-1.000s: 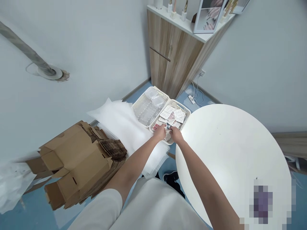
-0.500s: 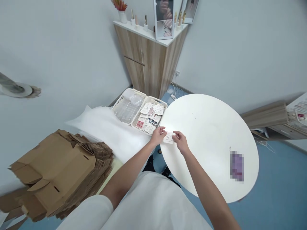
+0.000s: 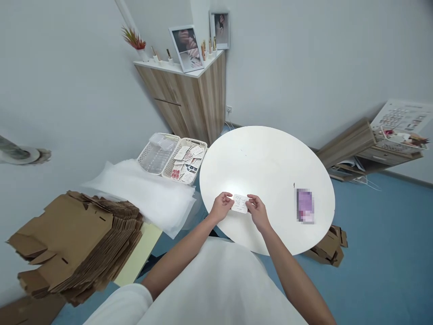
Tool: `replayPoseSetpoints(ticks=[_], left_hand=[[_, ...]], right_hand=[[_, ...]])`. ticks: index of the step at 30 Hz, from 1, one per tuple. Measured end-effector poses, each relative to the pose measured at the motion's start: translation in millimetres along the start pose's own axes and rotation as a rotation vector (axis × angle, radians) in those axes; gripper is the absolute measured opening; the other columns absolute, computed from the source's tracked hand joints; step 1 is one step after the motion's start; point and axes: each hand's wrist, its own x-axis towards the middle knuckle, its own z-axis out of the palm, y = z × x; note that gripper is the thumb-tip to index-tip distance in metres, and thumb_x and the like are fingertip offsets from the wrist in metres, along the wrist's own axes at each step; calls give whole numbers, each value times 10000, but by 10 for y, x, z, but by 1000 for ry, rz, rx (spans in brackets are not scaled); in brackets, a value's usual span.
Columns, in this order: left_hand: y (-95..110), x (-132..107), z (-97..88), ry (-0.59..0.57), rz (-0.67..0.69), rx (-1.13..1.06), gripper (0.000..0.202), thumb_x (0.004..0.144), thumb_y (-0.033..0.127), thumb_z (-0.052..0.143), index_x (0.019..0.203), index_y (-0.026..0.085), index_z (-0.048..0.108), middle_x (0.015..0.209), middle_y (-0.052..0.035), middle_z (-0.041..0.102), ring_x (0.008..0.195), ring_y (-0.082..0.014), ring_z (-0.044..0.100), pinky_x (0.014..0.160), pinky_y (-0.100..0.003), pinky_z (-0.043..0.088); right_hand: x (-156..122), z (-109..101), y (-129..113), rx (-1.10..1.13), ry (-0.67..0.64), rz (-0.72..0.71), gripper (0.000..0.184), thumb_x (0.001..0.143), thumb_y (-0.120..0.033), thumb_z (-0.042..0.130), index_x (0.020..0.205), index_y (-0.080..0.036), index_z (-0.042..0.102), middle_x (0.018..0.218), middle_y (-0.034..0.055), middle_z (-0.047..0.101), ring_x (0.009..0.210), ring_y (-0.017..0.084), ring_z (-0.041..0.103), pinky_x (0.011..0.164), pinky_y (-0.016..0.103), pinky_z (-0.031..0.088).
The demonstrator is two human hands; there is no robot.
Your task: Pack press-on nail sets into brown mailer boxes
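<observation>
The card (image 3: 240, 203) has moved from basket (image 3: 202, 144) to table (image 3: 270, 162), pinched by fingers of left hand (image 3: 221, 207) and right hand (image 3: 257, 211)

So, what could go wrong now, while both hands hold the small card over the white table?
1. The left hand and the right hand pinch the small card only at its ends, so it may slip or bend.
2. The card is close to the near edge of the table. If dropped, it might slide off onto the blue floor.
</observation>
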Motion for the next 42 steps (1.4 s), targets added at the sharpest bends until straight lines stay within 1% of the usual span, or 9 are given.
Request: replayPoseSetpoints(ticks=[4,9,12,16,23,30,34,37,42], left_hand=[[27,-80,87,-30,-52,-30,229,679,252,581,881,168,511,646,11,561,616,-105,570,607,-252,457],[98,-130,141,-90,-170,-104,170,675,253,588,803,149,543,719,-35,592,645,-111,576,612,-248,461],[120,-121,180,-118,-192,-144,211,714,335,550,721,125,554,664,-35,569,551,-85,539,585,-247,453],[130,-98,212,-167,-162,-53,266,704,390,548,641,133,533,585,4,510,494,-68,479,535,-226,414],[119,-68,210,-197,-83,51,294,680,434,582,663,142,547,560,25,493,531,-74,469,572,-225,399],[15,-35,246,-203,-81,36,300,692,443,571,710,145,550,625,-1,545,595,-92,520,599,-228,418],[19,-39,253,-184,-79,19,309,680,450,580,715,145,551,629,0,547,585,-94,521,611,-243,435],[49,-39,239,-162,-76,31,312,664,452,593,712,146,555,626,4,545,569,-90,511,604,-243,439],[62,-40,242,-145,-53,69,308,658,449,597,711,147,575,605,13,533,557,-87,494,583,-233,439]], right_hand=[[-107,-175,12,-89,-98,-92,305,749,-407,462,980,-228,549,933,46,566,795,149,550,726,338,458],[-165,-246,21,-258,-34,-222,240,699,-409,529,849,-242,612,1120,53,477,979,188,480,733,323,449],[-192,-258,2,-251,0,-163,263,722,-434,506,832,-221,615,878,44,557,806,161,519,673,297,433],[-220,-266,-23,-138,45,-38,327,711,-472,518,822,-178,609,557,-20,470,538,111,443,565,268,397],[-244,-261,-41,55,97,45,318,639,-445,612,815,-179,610,694,4,547,555,93,465,587,273,419],[-239,-308,-26,47,115,63,357,619,-459,625,830,-172,603,721,12,569,550,90,493,603,291,453],[-238,-388,-54,-45,12,45,458,644,-426,609,1029,-186,550,752,20,564,604,120,545,639,320,467],[-240,-460,-114,-219,-125,-23,671,617,-331,640,1234,-274,382,884,17,553,606,102,536,636,314,466],[-219,-510,-166,-519,-203,-98,698,606,-245,625,1246,-335,362,887,-6,545,552,82,470,614,300,457]])
